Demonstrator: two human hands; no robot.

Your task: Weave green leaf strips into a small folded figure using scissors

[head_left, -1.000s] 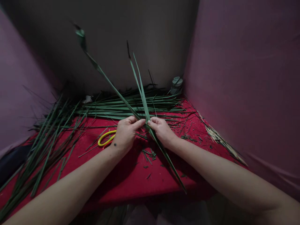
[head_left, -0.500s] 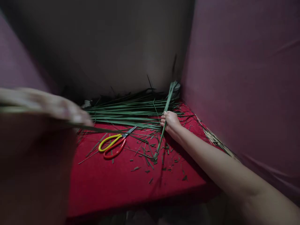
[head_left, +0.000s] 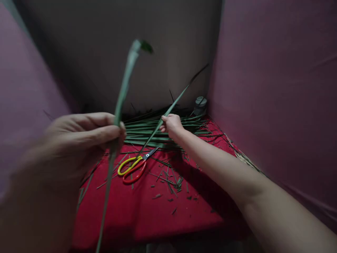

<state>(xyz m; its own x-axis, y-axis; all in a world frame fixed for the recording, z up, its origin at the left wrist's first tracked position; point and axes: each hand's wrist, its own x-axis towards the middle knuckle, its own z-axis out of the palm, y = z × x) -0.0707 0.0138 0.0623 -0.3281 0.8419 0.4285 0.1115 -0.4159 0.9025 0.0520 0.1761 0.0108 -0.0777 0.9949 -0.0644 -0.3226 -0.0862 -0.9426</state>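
Observation:
Close to the camera, my left hand [head_left: 86, 135] pinches a long green leaf strip [head_left: 123, 93] between thumb and fingers. The strip stands nearly upright, with a bent dark tip at the top and its lower end hanging past the bottom edge. Farther off, my right hand [head_left: 171, 124] is closed around another green strip [head_left: 179, 98], which slants up to the right to a dark thin tip. Below that strip, scissors [head_left: 134, 168] with one yellow and one red handle lie on the red cloth. Behind my hands lies a pile of long green strips [head_left: 142, 131].
Small green clippings [head_left: 175, 184] are scattered over the red-covered table [head_left: 147, 218]. A lidded container [head_left: 200, 103] stands in the back right corner. Pale strips [head_left: 246, 160] run along the right edge, beside a pink-purple wall covering [head_left: 273, 88].
My left hand has moved right and its strip has swung from nearly level to upright. My right hand has shifted left and slightly up, with its strip now slanting more.

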